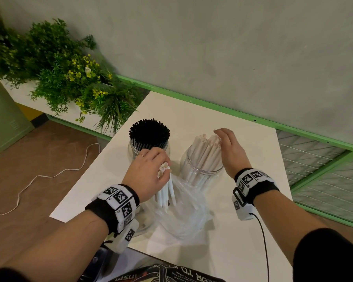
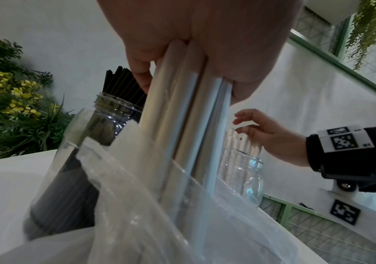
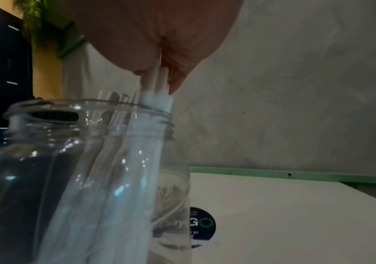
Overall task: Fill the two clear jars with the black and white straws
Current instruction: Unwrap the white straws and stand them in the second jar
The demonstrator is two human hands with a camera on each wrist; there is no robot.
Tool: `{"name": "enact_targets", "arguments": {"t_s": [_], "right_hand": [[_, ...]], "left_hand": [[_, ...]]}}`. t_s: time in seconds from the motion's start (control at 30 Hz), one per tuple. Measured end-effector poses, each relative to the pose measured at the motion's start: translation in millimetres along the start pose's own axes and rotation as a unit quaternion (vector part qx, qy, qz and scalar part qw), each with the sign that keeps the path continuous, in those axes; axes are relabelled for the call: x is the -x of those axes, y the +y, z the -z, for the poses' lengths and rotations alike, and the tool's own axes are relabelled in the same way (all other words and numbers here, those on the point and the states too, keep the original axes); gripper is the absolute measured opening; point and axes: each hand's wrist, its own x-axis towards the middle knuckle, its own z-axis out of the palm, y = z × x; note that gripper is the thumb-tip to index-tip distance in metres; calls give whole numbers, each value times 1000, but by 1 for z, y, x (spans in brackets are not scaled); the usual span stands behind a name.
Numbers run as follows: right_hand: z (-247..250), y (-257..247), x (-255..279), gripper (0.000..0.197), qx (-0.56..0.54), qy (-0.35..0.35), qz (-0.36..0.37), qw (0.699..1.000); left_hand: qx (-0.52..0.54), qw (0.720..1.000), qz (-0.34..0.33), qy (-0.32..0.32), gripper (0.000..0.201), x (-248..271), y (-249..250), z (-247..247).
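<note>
Two clear jars on the white tabletop (image 1: 243, 143): the left jar (image 1: 133, 148) is packed with thin black straws (image 1: 149, 132) standing upright, tips fanned in a round bunch; the right jar (image 1: 200, 169) holds fat white straws (image 1: 205, 153), partly filled, leaning to its right side, tops poking above the rim. My left hand (image 1: 149, 176) is clenched around a small bundle of white straws (image 1: 165, 192); I count about four or five, open ends showing at my fingers, lower ends hanging down into a crumpled clear plastic bag (image 1: 183, 216) in front of the jars. The bundle sits just beside the right jar's near-left side, not in it yet. My right hand (image 1: 229, 151) is at the tops of the white straws in the right jar; in the right wrist view my fingers (image 3: 177, 78) pinch a couple of straw tops above the rim. Both wrists wear black bands with marker tags.
</note>
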Motion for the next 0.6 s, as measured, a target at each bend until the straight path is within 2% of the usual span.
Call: {"name": "enact_targets", "arguments": {"t_s": [0.03,0.13,0.27,0.43,0.5,0.6], "right_hand": [[1,0,-2,38,-7,-21,-14,1000],[-3,6,-4,41,75,-85,18,993],[-8,5,-11,53,50,-56,28,997],[-22,-16,-24,76,91,-94,-3,991],[-31,-24,-30,74,125,-87,-19,988],[-43,-25,-30,51,125,-20,-24,992]], "left_hand": [[-1,1000,0,0,19,0,0,0],[-2,1000,1,-2,19,0,1,-1],[-2,1000,4,-7,20,-1,1,-2],[-8,1000,6,-2,21,-2,2,-2],[-11,1000,6,0,20,-2,2,-3],[-10,1000,4,-1,17,-2,1,-4]]}}
